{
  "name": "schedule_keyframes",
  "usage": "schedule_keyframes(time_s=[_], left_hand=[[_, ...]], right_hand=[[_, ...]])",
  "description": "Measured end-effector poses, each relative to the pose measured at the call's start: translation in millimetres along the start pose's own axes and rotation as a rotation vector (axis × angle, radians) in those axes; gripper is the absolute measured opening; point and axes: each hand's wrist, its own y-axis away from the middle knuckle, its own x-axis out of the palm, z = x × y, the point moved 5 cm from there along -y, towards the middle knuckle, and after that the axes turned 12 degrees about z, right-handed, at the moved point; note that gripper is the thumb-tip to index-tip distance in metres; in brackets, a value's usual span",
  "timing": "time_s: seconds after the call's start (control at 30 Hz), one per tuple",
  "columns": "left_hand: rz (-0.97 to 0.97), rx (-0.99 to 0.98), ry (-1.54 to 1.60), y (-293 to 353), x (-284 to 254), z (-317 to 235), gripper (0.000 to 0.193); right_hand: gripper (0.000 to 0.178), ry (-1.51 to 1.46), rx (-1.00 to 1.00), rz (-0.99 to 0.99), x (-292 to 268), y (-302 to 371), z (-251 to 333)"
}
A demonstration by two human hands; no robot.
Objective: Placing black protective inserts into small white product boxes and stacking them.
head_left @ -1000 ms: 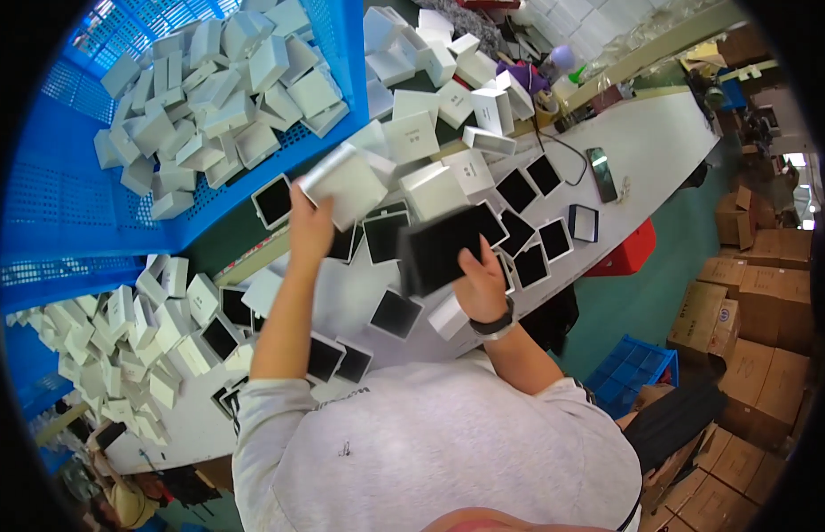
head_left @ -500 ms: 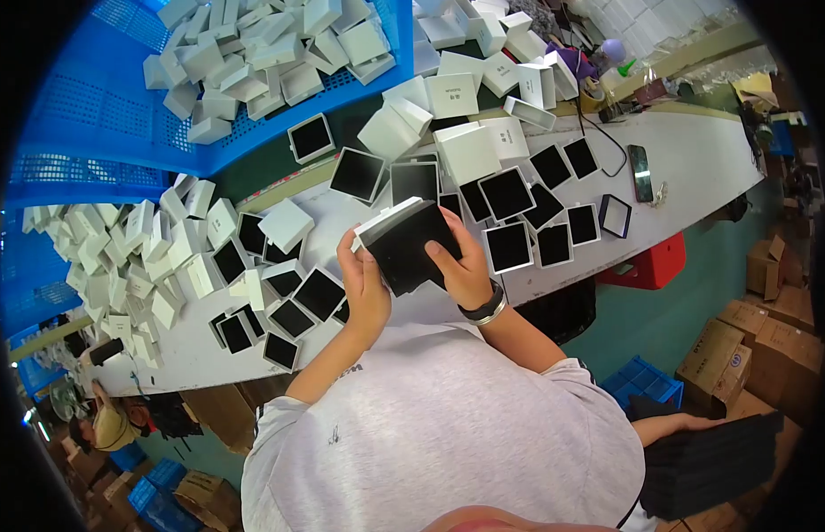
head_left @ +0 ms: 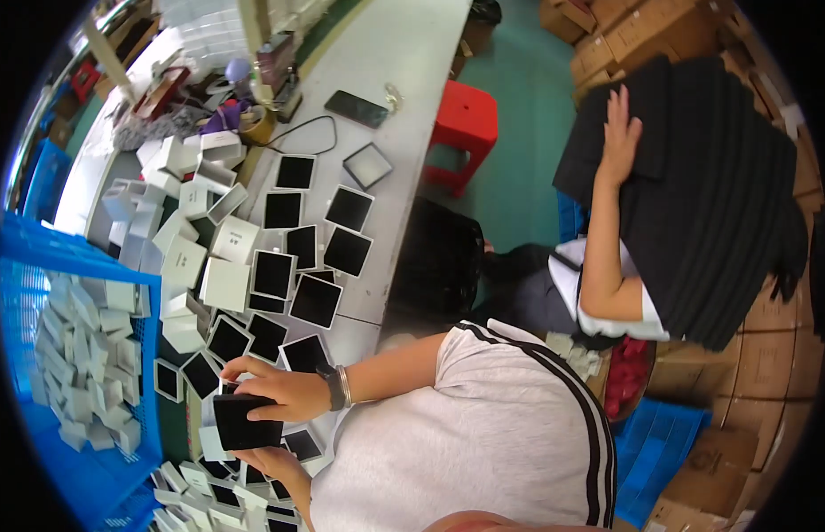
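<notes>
My right hand (head_left: 293,395), with a dark band and a bracelet at the wrist, curls its fingers over the upper edge of a black square pad (head_left: 244,427). From below, my left hand (head_left: 278,463) grips the same pad; some of its fingers are hidden beneath. A little white shows at the pad's edges, and I cannot tell whether it belongs to a box held with it. Around my hands lie several shallow white boxes with black inside, among them one box (head_left: 231,339) just beyond my right hand and another box (head_left: 302,445) beside my left.
White boxes (head_left: 184,262) lie heaped along the table (head_left: 359,301); more fill a blue crate (head_left: 151,355). A phone (head_left: 357,108), a cable and an open dark-rimmed box (head_left: 368,166) lie farther off. Past a red stool (head_left: 466,124), another person carries stacked black sheets (head_left: 696,195).
My view has swung to the right, bringing the person with the black sheets fully into sight. The pad stays in both hands; my right hand has shifted from its side to over its top edge.
</notes>
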Motion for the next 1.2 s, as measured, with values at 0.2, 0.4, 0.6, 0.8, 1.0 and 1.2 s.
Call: schedule_keyframes(time_s=[0.2,0.4,0.6,0.8,1.0,1.2], left_hand=[[0.019,-0.110,0.062,-6,16,14,0.051],[-0.152,-0.273,-0.264,-14,29,-9,0.061],[0.004,-0.042,0.032,-13,45,-18,0.059],[0.099,-0.069,0.045,-1,44,-26,0.094],[0.247,-0.072,0.050,7,30,-33,0.106],[0.226,-0.111,0.085,14,31,-27,0.101]], right_hand=[[0.028,-0.356,0.109,-0.063,-25,15,-5],[0.054,0.061,0.197,-0.600,-111,40,-1],[0.041,0.263,0.479,0.053,-85,34,-9],[0.048,-0.270,0.661,0.245,-43,33,-28],[0.043,0.257,0.460,0.260,-33,17,-25],[0.059,0.030,0.729,0.302,-24,32,-34]])
